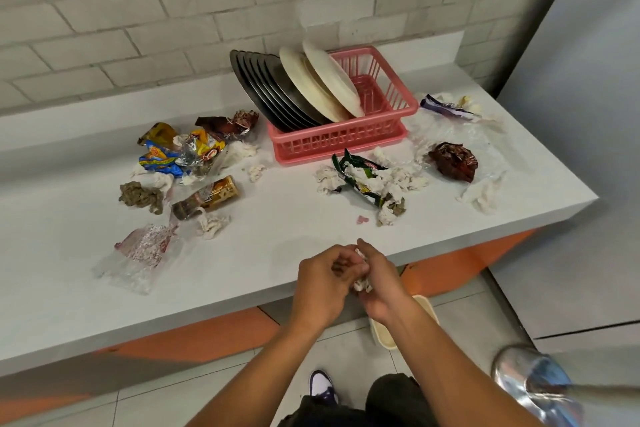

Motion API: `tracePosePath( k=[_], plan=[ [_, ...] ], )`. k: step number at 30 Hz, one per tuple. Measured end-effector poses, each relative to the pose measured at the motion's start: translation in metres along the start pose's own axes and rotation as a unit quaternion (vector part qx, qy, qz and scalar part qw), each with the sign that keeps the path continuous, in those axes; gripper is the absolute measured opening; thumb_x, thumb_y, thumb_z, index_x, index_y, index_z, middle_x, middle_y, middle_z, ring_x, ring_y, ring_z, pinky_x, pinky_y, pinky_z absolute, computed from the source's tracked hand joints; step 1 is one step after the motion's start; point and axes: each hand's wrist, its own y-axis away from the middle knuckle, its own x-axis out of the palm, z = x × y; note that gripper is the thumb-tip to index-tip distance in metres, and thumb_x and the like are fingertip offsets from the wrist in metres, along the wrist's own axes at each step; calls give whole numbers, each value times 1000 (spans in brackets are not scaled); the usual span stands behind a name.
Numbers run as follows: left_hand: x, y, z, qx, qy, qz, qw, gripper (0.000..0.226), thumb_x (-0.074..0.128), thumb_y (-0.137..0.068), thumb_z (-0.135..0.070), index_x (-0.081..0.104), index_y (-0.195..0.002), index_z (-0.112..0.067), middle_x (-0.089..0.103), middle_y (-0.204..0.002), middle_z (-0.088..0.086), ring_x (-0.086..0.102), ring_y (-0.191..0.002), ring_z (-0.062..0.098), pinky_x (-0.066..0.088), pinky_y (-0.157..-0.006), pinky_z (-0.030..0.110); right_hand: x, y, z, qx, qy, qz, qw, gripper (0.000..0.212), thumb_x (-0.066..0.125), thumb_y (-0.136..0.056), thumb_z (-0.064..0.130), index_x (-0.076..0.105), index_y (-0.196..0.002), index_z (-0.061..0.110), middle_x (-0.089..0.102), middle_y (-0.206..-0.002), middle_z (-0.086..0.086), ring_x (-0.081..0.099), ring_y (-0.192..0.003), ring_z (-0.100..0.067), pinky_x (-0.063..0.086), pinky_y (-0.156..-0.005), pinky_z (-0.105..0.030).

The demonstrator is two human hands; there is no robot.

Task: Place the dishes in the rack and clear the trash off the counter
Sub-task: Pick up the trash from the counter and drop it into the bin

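Fingers: your left hand (320, 282) and right hand (382, 284) curl round the crumpled white paper wad (362, 285).
Tip: squeeze tight; the cream plastic tub (385, 336) sits below them.

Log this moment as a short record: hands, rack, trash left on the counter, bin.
hands: left hand and right hand together grip a crumpled tissue at the front edge of the counter
rack: pink dish rack holds steel plates and white plates, leaning on edge
trash left: green wrapper, brown wrapper, clear plastic bag
bin: cream container on the floor below the hands
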Motion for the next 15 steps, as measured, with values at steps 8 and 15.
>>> tracePosePath(
  k=[8,15],
  plan=[
    [43,10,2,113,-219,46,968,16,70,-92,-18,79,-102,-26,52,-96,-13,54,-97,4,48,-86,19,-35,-1,22,3,55,-45,997,43,55,-102,43,62,-68,18,65,-59,-3,61,-51,-16,45,-57,-31],
    [91,4,-29,63,-65,11,996,19,66,-97,-28,76,-108,-40,72,-102,-23,67,-97,1,49,-79,12,-89,-5,70,16,61,-55,996,38,55,-103,40,53,-75,15,42,-47,2,30,-33,-10,20,-33,-19]
  ],
)
